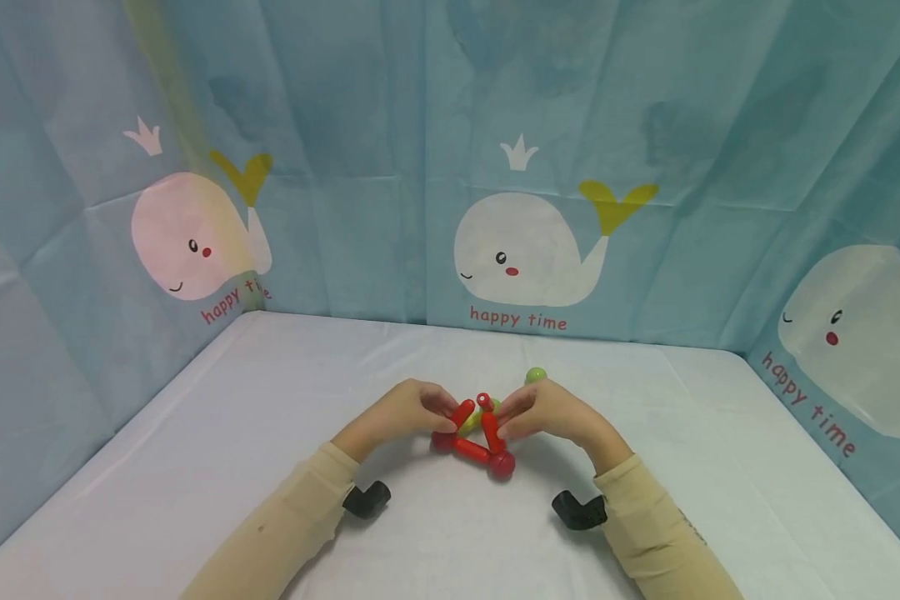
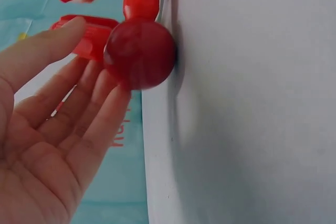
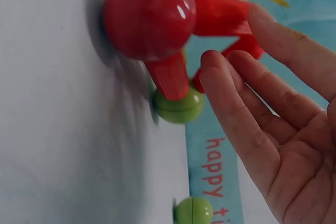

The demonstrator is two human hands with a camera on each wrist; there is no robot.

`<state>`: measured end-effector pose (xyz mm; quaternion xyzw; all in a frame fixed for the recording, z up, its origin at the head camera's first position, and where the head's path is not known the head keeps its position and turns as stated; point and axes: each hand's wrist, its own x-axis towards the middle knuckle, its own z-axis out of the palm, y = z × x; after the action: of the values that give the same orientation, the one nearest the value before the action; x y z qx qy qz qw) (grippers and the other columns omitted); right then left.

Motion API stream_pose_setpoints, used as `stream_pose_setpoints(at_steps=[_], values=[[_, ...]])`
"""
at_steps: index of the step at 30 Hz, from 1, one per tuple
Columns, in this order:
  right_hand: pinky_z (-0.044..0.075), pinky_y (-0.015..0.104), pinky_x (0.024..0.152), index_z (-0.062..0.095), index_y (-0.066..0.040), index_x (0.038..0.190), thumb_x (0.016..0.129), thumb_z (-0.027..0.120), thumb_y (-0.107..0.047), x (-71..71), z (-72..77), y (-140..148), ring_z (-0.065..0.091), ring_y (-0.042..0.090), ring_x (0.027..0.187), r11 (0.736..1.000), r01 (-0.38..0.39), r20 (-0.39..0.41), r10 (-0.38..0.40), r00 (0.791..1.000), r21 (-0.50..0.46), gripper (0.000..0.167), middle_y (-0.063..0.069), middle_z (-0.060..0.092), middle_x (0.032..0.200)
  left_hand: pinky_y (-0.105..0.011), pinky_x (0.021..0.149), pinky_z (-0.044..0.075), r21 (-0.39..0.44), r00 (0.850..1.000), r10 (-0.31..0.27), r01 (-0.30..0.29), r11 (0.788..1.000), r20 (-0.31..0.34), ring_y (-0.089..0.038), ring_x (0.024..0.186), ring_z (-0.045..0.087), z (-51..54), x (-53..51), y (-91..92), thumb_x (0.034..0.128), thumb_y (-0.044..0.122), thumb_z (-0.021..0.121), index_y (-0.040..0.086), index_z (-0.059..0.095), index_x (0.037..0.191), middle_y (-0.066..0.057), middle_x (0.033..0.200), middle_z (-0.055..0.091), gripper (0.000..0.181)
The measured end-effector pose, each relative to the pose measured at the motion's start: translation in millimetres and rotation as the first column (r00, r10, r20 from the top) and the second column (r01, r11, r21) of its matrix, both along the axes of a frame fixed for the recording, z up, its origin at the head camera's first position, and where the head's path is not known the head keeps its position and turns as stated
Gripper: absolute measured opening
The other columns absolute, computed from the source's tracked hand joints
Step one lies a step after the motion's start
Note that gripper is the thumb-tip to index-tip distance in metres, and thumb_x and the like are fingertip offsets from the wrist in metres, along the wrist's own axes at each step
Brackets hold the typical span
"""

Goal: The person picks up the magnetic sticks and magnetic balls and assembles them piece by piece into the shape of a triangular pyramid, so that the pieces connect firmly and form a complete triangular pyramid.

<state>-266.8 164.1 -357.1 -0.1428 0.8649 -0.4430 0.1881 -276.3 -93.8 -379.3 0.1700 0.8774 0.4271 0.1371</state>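
Red connector sticks and balls form a small frame low on the table. My left hand (image 1: 412, 408) pinches the red stick (image 1: 462, 413) that leans up from the left red ball (image 2: 139, 53), thumb on one side and fingers on the other. My right hand (image 1: 543, 410) holds another red stick (image 1: 491, 432), rising from the right red ball (image 1: 502, 465), between thumb and fingers. A third red stick (image 1: 471, 451) joins the two balls. Behind them sits a green ball (image 3: 178, 107), partly hidden in the head view.
A separate green ball (image 1: 536, 375) stands on the white table (image 1: 330, 350) beyond the right hand. Black wrist mounts (image 1: 367, 500) show at both sleeves. A blue curtain (image 1: 360, 208) with printed whales surrounds the table at the back and sides.
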Motion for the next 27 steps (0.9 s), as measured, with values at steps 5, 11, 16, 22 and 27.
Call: stream_pose_setpoints(at_steps=[5, 11, 16, 22, 27], values=[[0.058, 0.032, 0.082, 0.076, -0.007, 0.106, 0.081, 0.081, -0.018, 2.0, -3.5, -7.2, 0.067, 0.014, 0.084, 0.999, -0.038, -0.013, 0.038, 0.999, 0.010, 0.028, 0.004, 0.077, 0.096, -0.041, 0.097, 0.052, 0.002, 1.000, 0.024, -0.024, 1.000, -0.019, -0.012, 0.099, 0.064, -0.8, 0.3, 4.2, 0.0837, 0.021, 0.079, 0.015, 0.075, 0.106, 0.003, 0.102, 0.074, 0.023], [0.058, 0.032, 0.081, 0.077, -0.006, 0.104, 0.082, 0.080, -0.017, 2.3, -6.1, -11.1, 0.066, 0.013, 0.082, 0.999, -0.048, -0.042, 0.049, 0.998, 0.020, 0.025, 0.004, 0.077, 0.093, -0.040, 0.095, 0.054, 0.000, 0.999, 0.036, -0.036, 0.999, -0.010, -0.014, 0.099, 0.064, -0.2, 2.6, 6.8, 0.0848, 0.018, 0.077, 0.015, 0.076, 0.106, 0.002, 0.104, 0.075, 0.021], [0.059, 0.032, 0.081, 0.076, -0.005, 0.105, 0.082, 0.081, -0.018, 1.2, -7.1, -11.5, 0.067, 0.011, 0.083, 1.000, -0.027, -0.059, 0.027, 0.998, 0.016, 0.027, 0.005, 0.077, 0.094, -0.040, 0.095, 0.054, -0.013, 0.999, 0.045, -0.045, 0.999, -0.023, -0.014, 0.099, 0.065, 1.9, 5.0, 9.2, 0.0849, 0.018, 0.078, 0.014, 0.076, 0.106, 0.000, 0.105, 0.075, 0.022], [0.059, 0.033, 0.081, 0.076, -0.004, 0.106, 0.082, 0.081, -0.016, 0.3, -8.8, -11.7, 0.067, 0.010, 0.085, 1.000, -0.021, -0.074, 0.021, 0.997, -0.002, 0.027, 0.006, 0.078, 0.096, -0.039, 0.093, 0.055, -0.038, 0.998, 0.029, -0.032, 0.999, -0.064, -0.014, 0.097, 0.065, 1.7, 6.8, 10.5, 0.0854, 0.018, 0.077, 0.014, 0.076, 0.106, 0.001, 0.103, 0.075, 0.021], [0.058, 0.032, 0.082, 0.076, -0.004, 0.106, 0.082, 0.081, -0.015, -0.7, -9.6, -12.1, 0.067, 0.010, 0.086, 1.000, -0.016, -0.075, 0.014, 0.997, -0.020, 0.027, 0.007, 0.078, 0.097, -0.038, 0.090, 0.055, -0.047, 0.996, 0.020, -0.024, 0.999, -0.089, -0.013, 0.094, 0.064, 1.4, 7.3, 11.2, 0.0847, 0.017, 0.077, 0.014, 0.076, 0.105, 0.002, 0.097, 0.075, 0.020]])
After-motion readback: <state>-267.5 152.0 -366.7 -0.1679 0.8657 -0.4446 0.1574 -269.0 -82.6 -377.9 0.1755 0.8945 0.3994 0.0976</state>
